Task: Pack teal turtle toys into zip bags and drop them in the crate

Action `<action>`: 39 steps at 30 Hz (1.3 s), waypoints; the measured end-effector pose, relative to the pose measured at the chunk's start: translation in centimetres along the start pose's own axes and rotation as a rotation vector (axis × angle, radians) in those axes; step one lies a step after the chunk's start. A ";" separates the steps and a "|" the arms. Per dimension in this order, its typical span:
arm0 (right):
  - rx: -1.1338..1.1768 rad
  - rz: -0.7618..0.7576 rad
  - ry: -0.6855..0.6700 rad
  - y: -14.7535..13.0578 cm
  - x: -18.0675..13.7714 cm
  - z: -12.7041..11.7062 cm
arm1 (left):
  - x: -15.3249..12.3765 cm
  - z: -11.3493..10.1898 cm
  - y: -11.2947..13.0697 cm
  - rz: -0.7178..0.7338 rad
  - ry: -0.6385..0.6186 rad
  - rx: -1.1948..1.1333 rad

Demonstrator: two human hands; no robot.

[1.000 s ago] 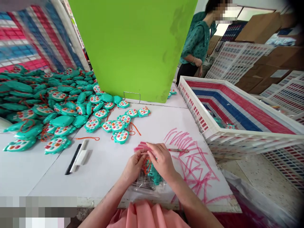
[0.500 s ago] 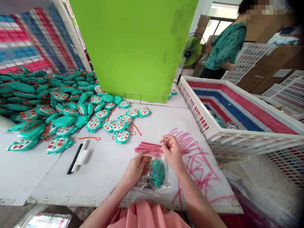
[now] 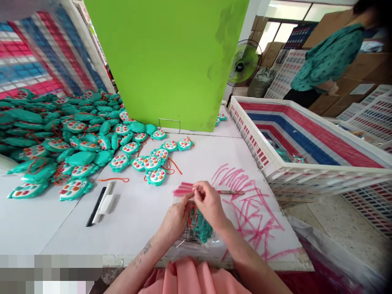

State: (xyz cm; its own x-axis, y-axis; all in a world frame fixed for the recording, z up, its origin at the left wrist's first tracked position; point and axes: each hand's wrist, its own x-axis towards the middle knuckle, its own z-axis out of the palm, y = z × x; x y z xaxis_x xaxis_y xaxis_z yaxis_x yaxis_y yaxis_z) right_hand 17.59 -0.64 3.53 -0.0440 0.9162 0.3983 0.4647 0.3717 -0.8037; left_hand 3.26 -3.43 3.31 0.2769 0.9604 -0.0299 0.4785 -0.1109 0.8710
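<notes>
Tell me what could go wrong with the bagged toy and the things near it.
The orange cord loops beside the teal toy, close to the left hand, so fingers might snag it.

The clear bag lies near the table's front edge; a tug toward the body could pull it off.

The slim pen-like tool lies just beyond the right hand, which might knock it aside.

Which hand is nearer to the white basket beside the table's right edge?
Right. The right hand is left of the basket, not touching it; the left hand is farther left.
</notes>
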 end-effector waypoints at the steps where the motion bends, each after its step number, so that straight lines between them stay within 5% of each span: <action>1: 0.141 0.120 0.063 0.6 0.4 -0.6 | 0.0 -0.1 -0.2 -0.009 -0.009 -0.052; 5: 0.557 0.463 0.423 4.6 1.2 -5.9 | 0.3 -0.3 -2.2 -0.096 -0.007 -0.281; 9: 0.564 0.484 0.635 7.8 -0.2 -12.1 | 0.6 0.1 -4.7 -0.222 -0.009 -0.540; 12: 0.301 0.421 0.454 7.6 -1.7 -12.9 | 0.8 0.3 -5.3 -0.234 -0.019 -0.622; 17: -0.107 0.083 0.025 4.2 -1.5 -7.5 | 0.9 0.3 -5.1 -0.258 -0.025 -0.673; 22: -0.326 -0.178 -0.071 1.5 0.3 -2.6 | 0.8 0.3 -5.2 -0.255 -0.035 -0.671; 26: -0.410 -0.273 -0.119 0.5 1.0 -0.8 | 0.8 0.2 -5.2 -0.235 -0.018 -0.628; 30: -0.491 -0.254 -0.051 2.7 2.5 -2.4 | 0.7 0.2 -5.2 -0.242 -0.027 -0.666; 36: -0.682 0.012 0.219 10.0 6.5 -10.5 | 0.6 0.1 -5.7 -0.220 -0.004 -0.648; 39: -0.564 -0.020 0.081 10.2 6.5 -11.9 | 0.7 0.1 -5.7 -0.218 0.007 -0.618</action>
State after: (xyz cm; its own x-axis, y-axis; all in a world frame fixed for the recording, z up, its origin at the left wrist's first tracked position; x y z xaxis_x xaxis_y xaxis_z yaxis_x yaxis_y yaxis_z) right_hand 32.56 7.29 3.17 -0.0001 0.8872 0.4614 0.8655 0.2312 -0.4444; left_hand 0.81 -2.17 -1.78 0.2212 0.9462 -0.2360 -0.0447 0.2516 0.9668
